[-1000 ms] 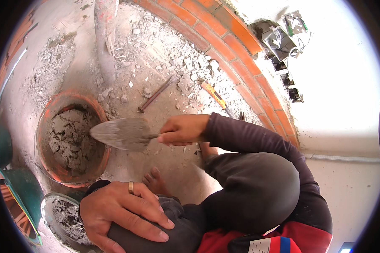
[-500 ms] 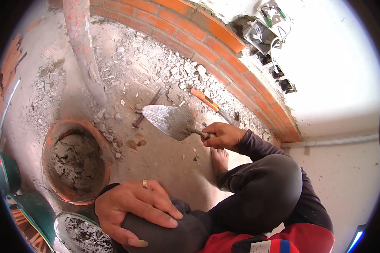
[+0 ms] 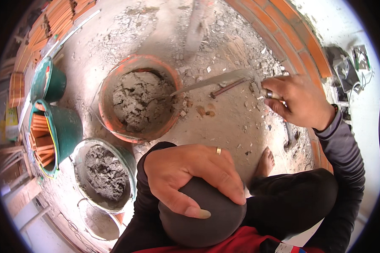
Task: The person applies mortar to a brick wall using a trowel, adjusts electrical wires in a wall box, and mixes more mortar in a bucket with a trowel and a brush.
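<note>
My right hand (image 3: 302, 101) is closed round the handle of a trowel, whose flat grey blade (image 3: 219, 78) points left, seen nearly edge-on. The blade's tip reaches the right rim of an orange bucket (image 3: 107, 111). Grey, cracked-looking mortar (image 3: 139, 99) lies inside that bucket. My left hand (image 3: 194, 173) holds nothing and rests on my dark-clothed knee (image 3: 202, 232), fingers apart, with a ring on one finger. Behind the trowel a rusty metal bar (image 3: 228, 88) lies on the dusty floor.
Left of me stand a green bucket of brick pieces (image 3: 69, 126), another green bucket (image 3: 57, 84) and a pail of grey mix (image 3: 133, 175). A low brick wall (image 3: 278, 27) curves along the right. Wires hang from wall boxes (image 3: 344, 71). Rubble lies along the wall.
My view has swung left, bringing the buckets more into sight. The trowel has moved to the orange bucket's rim and turned edge-on. My left hand stays on the knee.
</note>
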Motion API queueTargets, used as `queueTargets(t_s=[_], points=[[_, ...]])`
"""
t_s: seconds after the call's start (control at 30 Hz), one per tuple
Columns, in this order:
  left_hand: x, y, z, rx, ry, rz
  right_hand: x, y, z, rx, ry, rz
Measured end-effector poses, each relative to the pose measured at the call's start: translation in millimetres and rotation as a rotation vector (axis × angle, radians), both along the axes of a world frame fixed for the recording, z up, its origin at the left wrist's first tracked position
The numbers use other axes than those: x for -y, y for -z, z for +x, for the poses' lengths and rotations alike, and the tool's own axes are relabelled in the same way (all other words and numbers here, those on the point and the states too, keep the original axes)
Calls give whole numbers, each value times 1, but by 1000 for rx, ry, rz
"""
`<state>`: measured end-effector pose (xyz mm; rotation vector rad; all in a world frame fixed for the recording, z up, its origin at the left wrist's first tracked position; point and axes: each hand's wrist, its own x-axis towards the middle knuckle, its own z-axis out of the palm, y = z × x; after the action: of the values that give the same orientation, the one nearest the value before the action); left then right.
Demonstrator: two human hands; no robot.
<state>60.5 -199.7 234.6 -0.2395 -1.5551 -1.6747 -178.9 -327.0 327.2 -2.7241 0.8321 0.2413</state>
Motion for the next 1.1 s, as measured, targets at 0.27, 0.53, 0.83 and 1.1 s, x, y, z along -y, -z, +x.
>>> queueTargets(t_s=[0.27, 0.53, 0.83, 1.1], points=[[-21, -2, 4, -56, -134, -5, -6, -9, 53, -224, -244, -185], [-20, -5, 7, -39, -90, -15, 2, 1, 93, -98, -368, -530], [-5, -7, 10, 30, 43, -37, -74, 31, 153, -417, -184, -587], [5, -7, -7, 83, 85, 37, -56, 87, 163, -425, -276, -382]])
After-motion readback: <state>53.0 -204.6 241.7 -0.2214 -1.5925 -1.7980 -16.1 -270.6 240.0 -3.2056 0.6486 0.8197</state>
